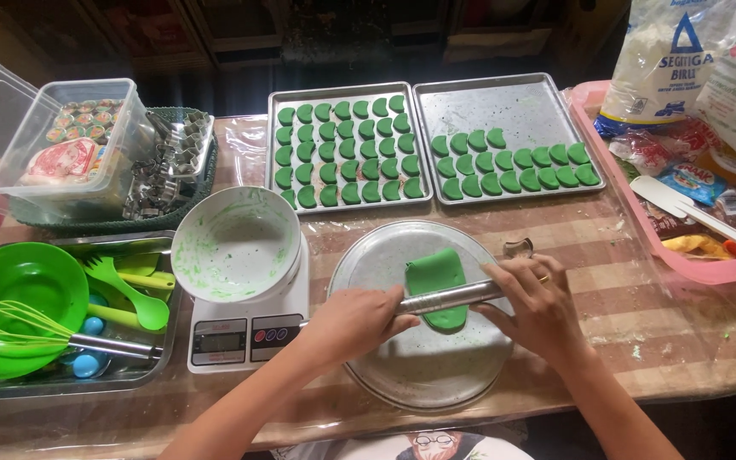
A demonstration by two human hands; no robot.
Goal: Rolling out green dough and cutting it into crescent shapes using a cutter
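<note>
Checked tablecloth [606,255]; dark shelving [215,34] behind.

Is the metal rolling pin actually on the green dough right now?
Touching. The head view shows the metal rolling pin lying straight across the green dough, no gap visible, left hand and right hand on its ends.

— What's past my fingers, at the far edge?

— Dark wooden furniture [240,34], shelves or drawers, dim and hard to make out.

— And under my fingers?

— A table [658,341] in a striped pink-brown cloth beneath clear, glossy plastic sheeting that catches soft light from above.

— Floor? Walls?

— Only darkness shows below the near edge, right of my fingers; I cannot tell.
</note>
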